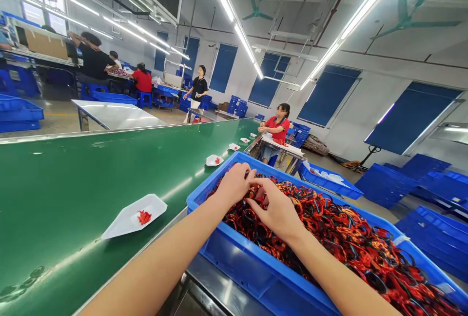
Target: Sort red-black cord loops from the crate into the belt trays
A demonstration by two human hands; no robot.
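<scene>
A blue crate (pixel 234 246) in front of me is heaped with red, orange and black ring-shaped pieces (pixel 329 213). Over the crate's far left part, my left hand (pixel 235 183) is bent down at the pile with its fingers curled together; what they hold, if anything, is hidden. My right hand (pixel 280 207) is just right of it, its index fingertip close to or touching the left fingers. Its thumb stands apart from the index finger, and nothing shows in the gap. Left of the crate, a white tray (pixel 126 216) with small red pieces (pixel 144 217) lies on the green belt.
The green conveyor belt (pixel 73 184) runs along my left, carrying several more white trays (pixel 211 161) farther off. A person in red (pixel 277 128) works at a side table beyond the crate. Blue crates (pixel 435 238) stand at the right.
</scene>
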